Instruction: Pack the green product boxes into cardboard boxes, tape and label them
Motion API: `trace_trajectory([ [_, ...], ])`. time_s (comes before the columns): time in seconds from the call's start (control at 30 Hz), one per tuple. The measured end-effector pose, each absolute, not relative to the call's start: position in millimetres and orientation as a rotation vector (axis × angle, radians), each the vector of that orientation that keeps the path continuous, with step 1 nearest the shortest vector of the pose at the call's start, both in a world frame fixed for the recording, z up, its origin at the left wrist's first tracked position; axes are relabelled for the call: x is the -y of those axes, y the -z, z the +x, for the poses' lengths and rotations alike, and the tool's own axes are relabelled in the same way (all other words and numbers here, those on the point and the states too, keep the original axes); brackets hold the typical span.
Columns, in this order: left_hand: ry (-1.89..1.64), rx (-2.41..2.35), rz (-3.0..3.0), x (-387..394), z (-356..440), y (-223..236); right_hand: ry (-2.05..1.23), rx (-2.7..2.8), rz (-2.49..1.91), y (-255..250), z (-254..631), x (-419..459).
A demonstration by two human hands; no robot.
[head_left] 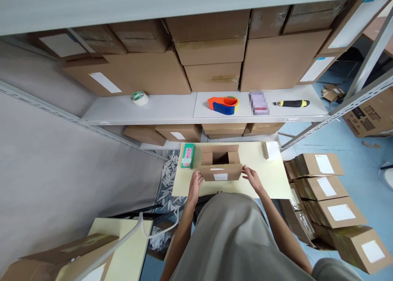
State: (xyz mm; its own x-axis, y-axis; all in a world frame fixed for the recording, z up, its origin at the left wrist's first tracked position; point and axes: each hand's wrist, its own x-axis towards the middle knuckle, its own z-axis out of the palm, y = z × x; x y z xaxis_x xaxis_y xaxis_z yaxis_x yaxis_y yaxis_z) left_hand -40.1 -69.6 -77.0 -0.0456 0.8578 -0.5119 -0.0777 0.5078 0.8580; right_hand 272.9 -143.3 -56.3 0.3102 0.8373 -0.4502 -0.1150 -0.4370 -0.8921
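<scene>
An open cardboard box stands on the pale yellow table in front of me, its flaps raised and its inside dark. The near flap has a white label on it. At the box's near left corner, my left hand is closed on the cardboard edge. My right hand pinches the right end of the near flap between thumb and fingers. Left of the box lies a green and pink packet. A white stack of labels or cards sits at the table's far right corner.
A grey shelf behind the table holds a tape roll, an orange and blue tape dispenser, a blurred purple item and a utility knife. Labelled cartons are stacked at right. Paper scraps litter the left floor.
</scene>
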Motion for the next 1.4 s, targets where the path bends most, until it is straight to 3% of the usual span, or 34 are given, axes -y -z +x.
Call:
trace_trajectory([
  [0.13, -0.84, -1.411, 0.682, 79.8, -44.0, 78.5, -1.336, 0.67, -1.759, 65.9, 269.4, 148.0],
  [0.33, -0.609, -1.298, 1.291, 86.5, -56.5, 78.0, -1.449, 0.918, -1.852, 54.7, 275.4, 142.4],
  [0.57, -0.451, -1.418, 1.897, 100.3, -25.3, 65.6, -1.187, 1.297, -2.366, 38.9, 239.5, 117.8],
  [0.67, -0.36, -1.432, 2.048, 102.7, -12.0, 54.2, -1.059, 1.309, -2.395, 41.2, 221.0, 108.7],
  [1.1, -0.449, -1.855, 1.826, 93.3, -56.1, 39.9, -0.829, 0.964, -2.198, 73.2, 287.8, 134.6],
  [1.4, -0.527, -1.927, 1.598, 70.7, -51.9, 55.8, -0.977, 0.705, -2.117, 88.8, 291.4, 126.8],
])
